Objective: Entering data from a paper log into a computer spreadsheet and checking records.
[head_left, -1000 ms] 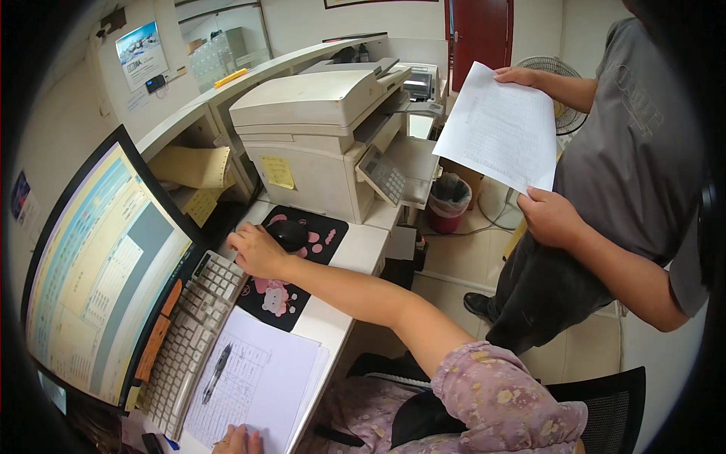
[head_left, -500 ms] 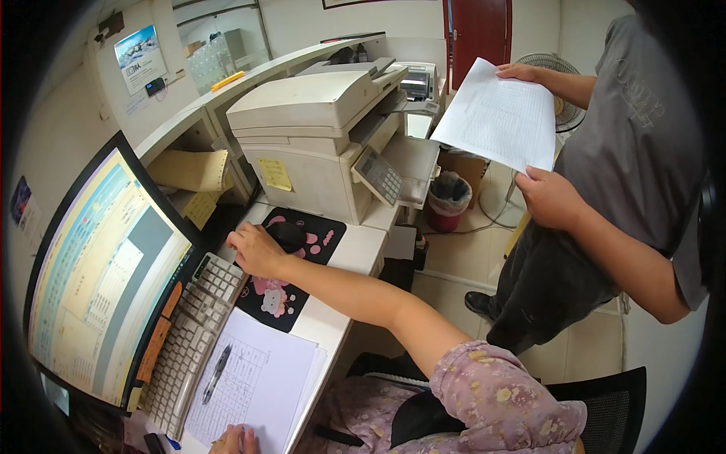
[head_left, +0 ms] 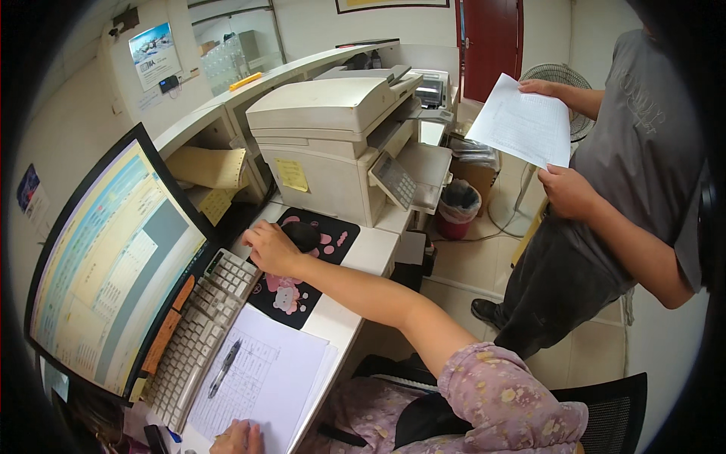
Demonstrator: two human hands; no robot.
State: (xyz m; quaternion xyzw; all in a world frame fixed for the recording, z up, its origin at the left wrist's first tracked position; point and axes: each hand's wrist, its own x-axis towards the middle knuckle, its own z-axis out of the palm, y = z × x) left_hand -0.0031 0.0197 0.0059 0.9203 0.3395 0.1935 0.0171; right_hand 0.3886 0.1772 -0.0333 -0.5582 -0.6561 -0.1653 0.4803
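Observation:
My right hand reaches across the desk to the number-pad end of the white keyboard. Its fingers are bent and slightly apart, with nothing visible in them. Just beyond it a black mouse rests on a dark mouse pad with pink cartoon figures. My left hand, cut by the lower edge, lies with loosely bent fingers on a stack of white paper. A black pen lies on the printed top sheet, apart from that hand.
A lit monitor stands behind the keyboard. Past the mouse pad is a bulky printer-copier with a yellow note. To the right another person stands holding a printed sheet. A red bin and a fan stand beyond.
The view has shifted a little, so the desk appears farther right and lower. The other person's sheet is held at a slightly different tilt. My hands stay in nearly the same places.

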